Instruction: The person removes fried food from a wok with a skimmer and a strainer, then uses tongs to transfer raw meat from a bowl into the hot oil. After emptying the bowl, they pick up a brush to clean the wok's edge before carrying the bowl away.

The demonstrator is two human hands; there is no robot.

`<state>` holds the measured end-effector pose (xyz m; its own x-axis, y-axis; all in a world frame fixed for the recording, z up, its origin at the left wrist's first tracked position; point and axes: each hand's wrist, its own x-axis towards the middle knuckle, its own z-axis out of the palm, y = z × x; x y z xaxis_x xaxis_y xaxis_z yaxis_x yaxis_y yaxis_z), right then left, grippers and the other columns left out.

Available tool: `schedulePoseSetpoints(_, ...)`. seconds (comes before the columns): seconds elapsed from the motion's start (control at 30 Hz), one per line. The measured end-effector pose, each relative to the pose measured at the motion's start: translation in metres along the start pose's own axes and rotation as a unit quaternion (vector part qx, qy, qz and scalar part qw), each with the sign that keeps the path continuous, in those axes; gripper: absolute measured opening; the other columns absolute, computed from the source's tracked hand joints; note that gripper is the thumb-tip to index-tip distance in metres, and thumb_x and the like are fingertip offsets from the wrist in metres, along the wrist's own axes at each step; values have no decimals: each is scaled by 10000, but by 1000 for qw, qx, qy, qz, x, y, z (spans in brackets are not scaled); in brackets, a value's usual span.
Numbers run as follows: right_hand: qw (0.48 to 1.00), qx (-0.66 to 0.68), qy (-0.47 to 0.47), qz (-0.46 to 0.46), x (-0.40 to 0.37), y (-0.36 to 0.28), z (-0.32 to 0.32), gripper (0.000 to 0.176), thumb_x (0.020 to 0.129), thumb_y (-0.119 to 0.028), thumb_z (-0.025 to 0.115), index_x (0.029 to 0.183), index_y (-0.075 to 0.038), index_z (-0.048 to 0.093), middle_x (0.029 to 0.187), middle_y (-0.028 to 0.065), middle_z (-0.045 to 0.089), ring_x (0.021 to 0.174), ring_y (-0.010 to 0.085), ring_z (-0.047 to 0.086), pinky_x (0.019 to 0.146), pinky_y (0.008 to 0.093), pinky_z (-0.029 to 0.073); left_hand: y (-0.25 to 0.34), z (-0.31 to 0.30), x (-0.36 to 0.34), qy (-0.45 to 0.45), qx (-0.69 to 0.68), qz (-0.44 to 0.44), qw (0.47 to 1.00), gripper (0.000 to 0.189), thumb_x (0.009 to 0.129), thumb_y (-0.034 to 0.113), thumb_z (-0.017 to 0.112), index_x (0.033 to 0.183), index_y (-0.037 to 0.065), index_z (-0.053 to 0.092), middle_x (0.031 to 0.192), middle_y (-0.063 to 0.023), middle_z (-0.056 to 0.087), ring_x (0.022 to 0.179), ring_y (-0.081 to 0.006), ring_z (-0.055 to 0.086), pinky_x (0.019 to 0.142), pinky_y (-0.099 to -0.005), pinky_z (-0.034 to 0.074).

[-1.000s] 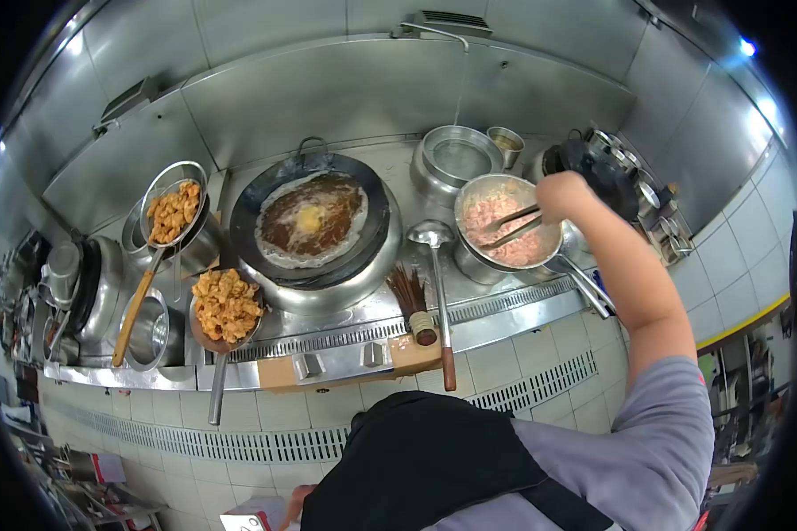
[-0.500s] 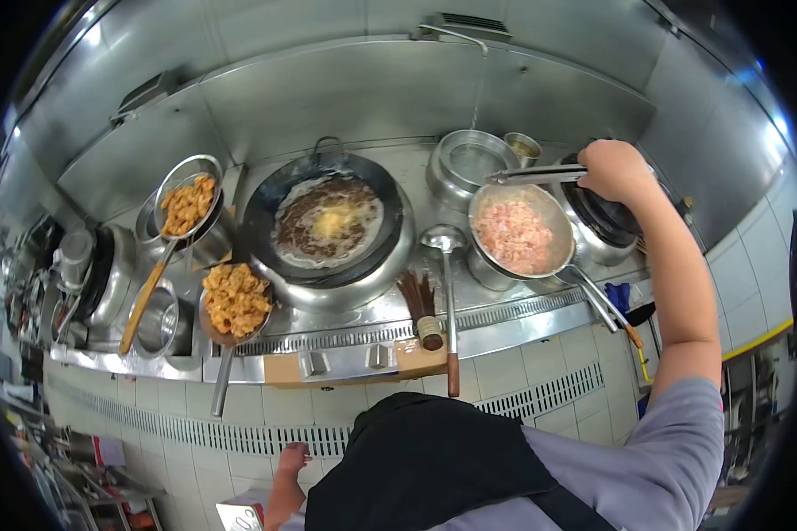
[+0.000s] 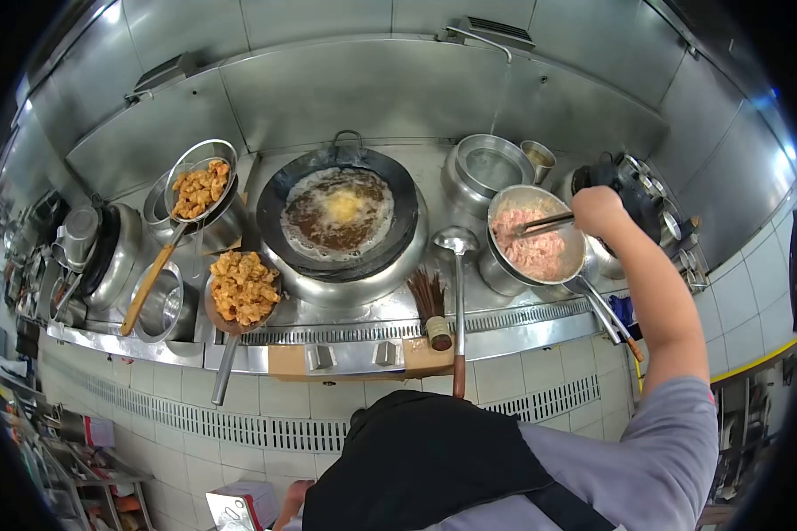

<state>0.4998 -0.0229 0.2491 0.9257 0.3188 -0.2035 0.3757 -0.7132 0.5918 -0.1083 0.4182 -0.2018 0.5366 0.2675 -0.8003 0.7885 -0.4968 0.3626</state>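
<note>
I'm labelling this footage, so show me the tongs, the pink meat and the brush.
Tongs (image 3: 547, 222): head view, on the arms.
Pink meat (image 3: 540, 256): head view, middle of the pile.
Brush (image 3: 430, 301): head view, on its bristles.

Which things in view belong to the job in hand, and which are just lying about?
Seemingly part of the job:
tongs, held in the right hand
raw-looking meat pieces in the metal bowl
wok with bubbling liquid, likely oil
fried pieces at the left, probably

Seemingly just lying about:
long-handled ladle
wok brush
</note>
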Motion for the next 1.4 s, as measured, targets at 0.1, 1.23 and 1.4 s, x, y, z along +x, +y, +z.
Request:
schedulePoseSetpoints(0.1,999,-7,41,17,-9,17,-14,160,724,-187,683,805,-54,718,860,134,694,852,288,672,733,390,534,16,-18,8,-2,59,8,998,368,832,321,582,1044,21,604,925,-129,679,821,-237,683,668,-362,537)
schedulePoseSetpoints(1.23,974,66,198,90,-54,14,-92,274,769,-252,686,922,-25,669,927,153,659,890,333,633,787,419,503,-17,-20,60,13,-164,3,986,311,876,254,536,1086,29,584,940,-101,651,725,-202,674,549,-334,488)
schedulePoseSetpoints(1.4,976,133,164,54,-24,-19,-133,283,787,-272,670,927,-25,670,949,171,660,923,341,624,790,432,500,16,-34,41,68,-359,-135,921,333,877,264,539,1098,17,574,941,-101,654,723,-198,674,558,-331,494)
